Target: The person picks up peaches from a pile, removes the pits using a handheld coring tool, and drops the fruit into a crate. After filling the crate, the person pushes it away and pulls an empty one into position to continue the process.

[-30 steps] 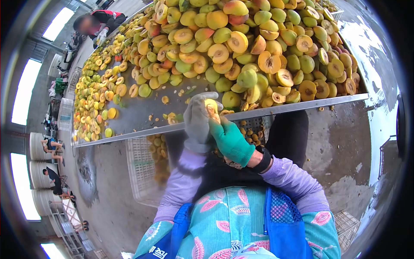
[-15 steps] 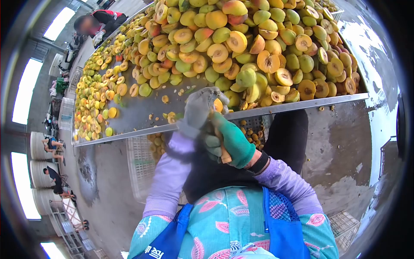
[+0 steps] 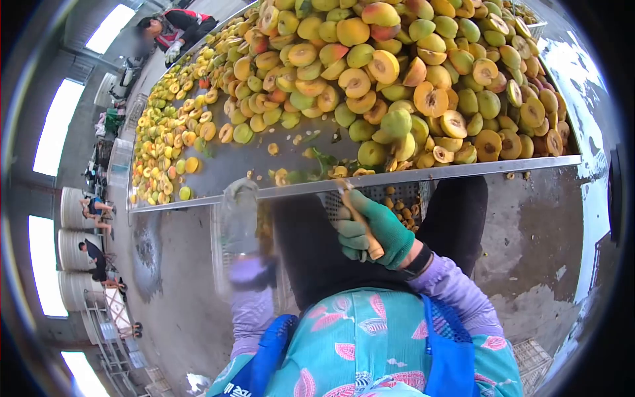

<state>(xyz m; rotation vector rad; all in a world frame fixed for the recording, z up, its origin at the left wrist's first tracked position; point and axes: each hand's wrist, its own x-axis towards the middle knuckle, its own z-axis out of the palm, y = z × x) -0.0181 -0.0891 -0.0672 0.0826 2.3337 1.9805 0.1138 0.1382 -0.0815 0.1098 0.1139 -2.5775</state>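
Observation:
My right hand (image 3: 377, 231), in a green glove, grips a wooden-handled tool (image 3: 362, 221) just below the front rim of the metal table (image 3: 423, 174). My left hand (image 3: 239, 210), in a grey glove, is a blur to the left, hanging over a white crate (image 3: 221, 258) under the table edge. The blur hides whether it holds anything. A big heap of whole and halved yellow-green peaches (image 3: 397, 86) covers the table in front of me. Loose scraps and leaves (image 3: 317, 162) lie on the bare metal near the rim.
A second crate holding peach pits (image 3: 397, 198) sits under the table behind my right hand. Another person in red and black (image 3: 182, 23) works at the table's far end. More people and white barrels (image 3: 76, 225) stand at the far left. The concrete floor looks wet.
My left hand has swung down and left, off the table edge and away from my right hand. The peach piece held between both hands is no longer visible. My right hand dropped slightly with the tool.

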